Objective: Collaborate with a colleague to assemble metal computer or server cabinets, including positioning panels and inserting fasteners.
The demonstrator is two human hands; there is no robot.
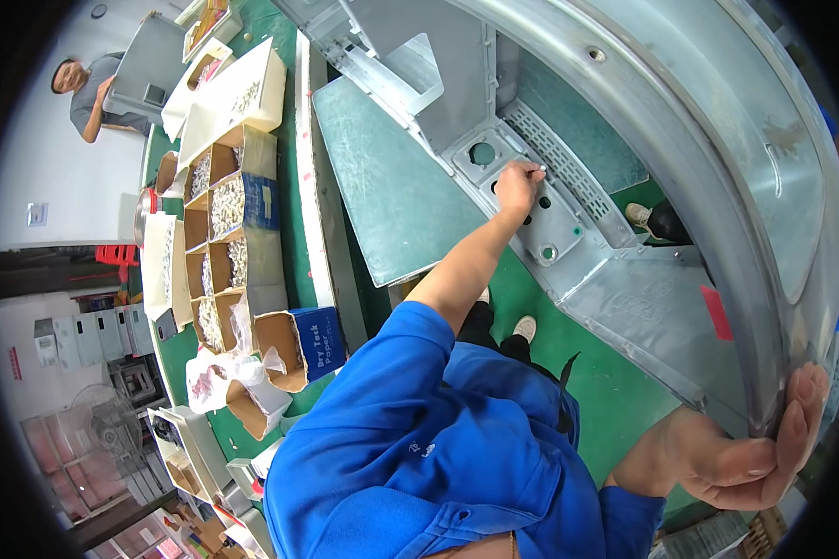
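A large grey metal housing point(615, 289) with a curved rim fills the right side, tilted in front of me. Inside it is a panel point(555, 224) with several round holes and a slotted grille point(578, 182). Over this panel my left hand point(519, 186) is closed in a pinch, a small white piece point(543, 169) showing at its fingertips. Its kind is too small to make out. At the lower right my right hand point(755, 456) clasps the housing's rim, thumb on the near side and fingers around the outer side. A green bit sits in one panel hole.
On the left, a green bench point(298, 270) carries cardboard boxes point(224, 210) of small white parts, white trays point(261, 88) and a blue box point(317, 345). A grey-green board point(391, 177) lies between bench and housing. Another person point(93, 98) holds a grey panel at upper left.
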